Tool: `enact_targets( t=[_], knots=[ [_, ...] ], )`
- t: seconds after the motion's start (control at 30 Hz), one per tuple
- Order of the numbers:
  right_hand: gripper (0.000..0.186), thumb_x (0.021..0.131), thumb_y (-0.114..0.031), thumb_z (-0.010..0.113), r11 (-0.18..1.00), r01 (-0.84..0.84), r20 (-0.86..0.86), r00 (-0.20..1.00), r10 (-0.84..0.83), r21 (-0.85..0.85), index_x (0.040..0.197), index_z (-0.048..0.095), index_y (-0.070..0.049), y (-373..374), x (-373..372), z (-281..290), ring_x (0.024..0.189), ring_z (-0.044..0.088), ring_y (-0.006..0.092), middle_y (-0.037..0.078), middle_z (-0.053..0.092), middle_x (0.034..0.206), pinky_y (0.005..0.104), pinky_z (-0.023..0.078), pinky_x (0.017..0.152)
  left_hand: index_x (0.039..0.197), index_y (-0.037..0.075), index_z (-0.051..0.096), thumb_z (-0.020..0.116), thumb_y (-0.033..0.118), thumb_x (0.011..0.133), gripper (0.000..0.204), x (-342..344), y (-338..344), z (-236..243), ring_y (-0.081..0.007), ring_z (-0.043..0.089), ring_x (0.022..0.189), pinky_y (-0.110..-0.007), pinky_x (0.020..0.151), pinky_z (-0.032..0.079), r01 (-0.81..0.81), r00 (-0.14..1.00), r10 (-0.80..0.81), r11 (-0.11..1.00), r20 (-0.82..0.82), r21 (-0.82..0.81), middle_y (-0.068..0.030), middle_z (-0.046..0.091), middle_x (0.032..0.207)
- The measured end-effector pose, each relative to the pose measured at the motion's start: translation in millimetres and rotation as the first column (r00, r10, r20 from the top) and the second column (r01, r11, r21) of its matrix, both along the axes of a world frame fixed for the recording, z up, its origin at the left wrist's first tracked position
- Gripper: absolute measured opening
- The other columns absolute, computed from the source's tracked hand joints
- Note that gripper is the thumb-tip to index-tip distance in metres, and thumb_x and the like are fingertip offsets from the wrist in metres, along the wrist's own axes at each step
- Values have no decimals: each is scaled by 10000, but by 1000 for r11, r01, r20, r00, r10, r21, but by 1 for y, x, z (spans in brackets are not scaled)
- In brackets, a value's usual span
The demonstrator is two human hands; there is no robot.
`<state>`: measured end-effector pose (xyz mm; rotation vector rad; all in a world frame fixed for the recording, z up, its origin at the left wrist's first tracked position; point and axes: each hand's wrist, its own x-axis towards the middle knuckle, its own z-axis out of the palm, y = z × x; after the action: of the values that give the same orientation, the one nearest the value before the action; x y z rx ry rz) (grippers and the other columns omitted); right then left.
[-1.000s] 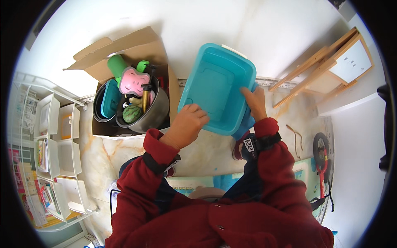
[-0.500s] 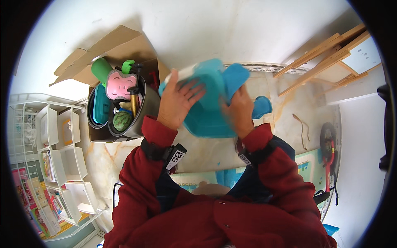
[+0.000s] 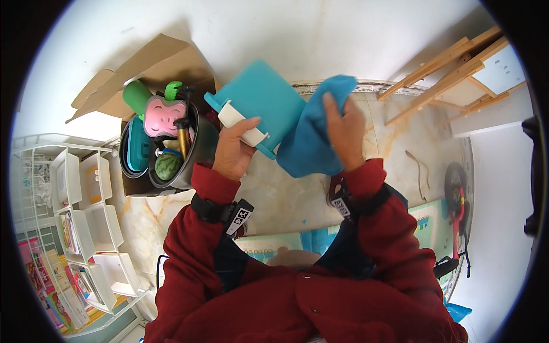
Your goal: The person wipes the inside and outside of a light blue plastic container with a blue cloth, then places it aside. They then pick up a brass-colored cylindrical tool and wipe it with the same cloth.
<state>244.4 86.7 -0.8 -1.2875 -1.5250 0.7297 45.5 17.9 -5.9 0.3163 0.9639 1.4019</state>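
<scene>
My left hand [image 3: 236, 150] grips a teal plastic bin [image 3: 264, 100] by the white handle piece [image 3: 235, 121] on its near left edge. A smooth outer face of the bin is turned up, and its inside is hidden. Held in my right hand [image 3: 347, 132], a blue cloth [image 3: 309, 140] hangs in loose folds against the right side of the bin. The thumb and fingers of that hand are closed on the cloth. Both hands are above the marbled floor, in front of my knees.
On the left stands an open cardboard box [image 3: 143, 60] with a dark tub [image 3: 201, 150] of toys, among them a pink pig-faced piece [image 3: 164, 116] and a watermelon-patterned ball [image 3: 168, 166]. White shelf bins [image 3: 106, 227] are farther left. A wooden easel [image 3: 446, 80] leans at the right.
The bin has been turned from showing its open inside to showing an outer face. My left hand has closed on its white handle. The cloth has moved with my right hand and hangs lower.
</scene>
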Motion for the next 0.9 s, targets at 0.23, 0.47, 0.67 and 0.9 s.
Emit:
enact_targets(
  t=[0.23, 0.47, 0.67, 0.9],
  knots=[
    [201, 874, -206, 640, 915, -323, -601, 790, 119, -243, 882, 596, -11, 7, -5, 22, 585, 497, 92, 3, 592, 743, 231, 414, 535, 1106, 64, 549, 634, 0, 785, 338, 16, -6, -7, -178, 628, 889, -339, 768, 536, 190, 965, -196, 981, -173, -52, -41, 621, 1013],
    [260, 742, 36, 554, 804, -434, 241, 900, 364, 406, 985, 613, -33, -28, -46, 0, 930, 538, 335, 121, 580, 1048, 372, 479, 751, 1078, 28, 588, 639, -47, 748, 343, 25, -18, -12, -177, 638, 887, -324, 762, 521, 265, 959, -272, 960, -80, -86, -56, 646, 979],
    [166, 777, 2, 566, 901, -174, 286, 957, 58, 398, 934, 608, -33, 22, -16, -4, 852, 547, 342, 120, 585, 910, 378, 467, 711, 970, 8, 629, 691, -28, 699, 281, 32, -31, 2, -131, 610, 723, -271, 660, 502, 450, 866, -454, 890, -207, -72, -44, 643, 840],
    [103, 845, -81, 585, 940, -337, 105, 938, 329, 59, 843, 543, 13, 9, -15, -1, 661, 535, 335, 183, 521, 732, 359, 435, 617, 964, -9, 602, 694, -11, 673, 305, 23, -32, 7, -121, 587, 700, -263, 645, 485, 438, 828, -444, 893, -343, -99, -39, 621, 812]
  ],
)
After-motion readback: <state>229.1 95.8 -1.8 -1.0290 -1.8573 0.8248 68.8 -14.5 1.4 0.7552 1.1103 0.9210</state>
